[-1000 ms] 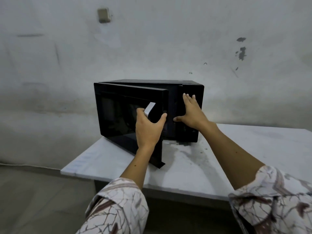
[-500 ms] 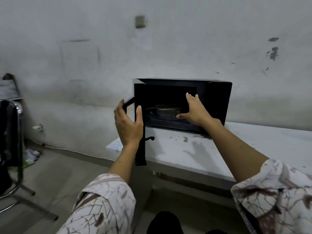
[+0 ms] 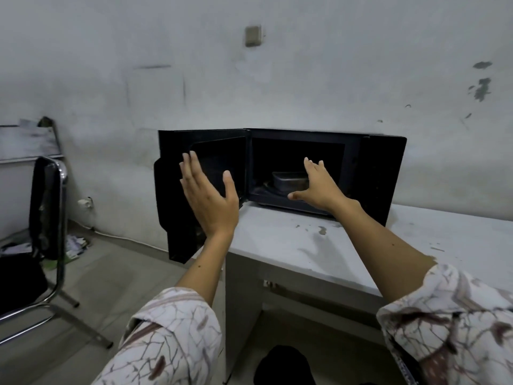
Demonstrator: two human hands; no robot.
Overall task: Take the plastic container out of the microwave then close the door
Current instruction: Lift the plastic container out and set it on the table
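A black microwave [image 3: 380, 173] stands on a white table, at its left end against the wall. Its door [image 3: 172, 195] is swung fully open to the left and hangs past the table's edge. Inside the dark cavity sits a rectangular plastic container [image 3: 288, 182] on the turntable. My left hand [image 3: 208, 198] is open with fingers spread, in front of the door's inner face, holding nothing. My right hand [image 3: 319, 187] is open at the cavity's mouth, just in front of the container's right side and hiding that part of it.
The white table [image 3: 277, 245] is stained in front of the microwave. A black chair with a chrome frame [image 3: 47, 218] stands on the floor at left, with papers and clutter behind it. A small box [image 3: 253, 36] is mounted on the wall above.
The door has swung from nearly shut to fully open. My left hand has let go of the handle and opened. My right hand moved from the control panel to the cavity's mouth.
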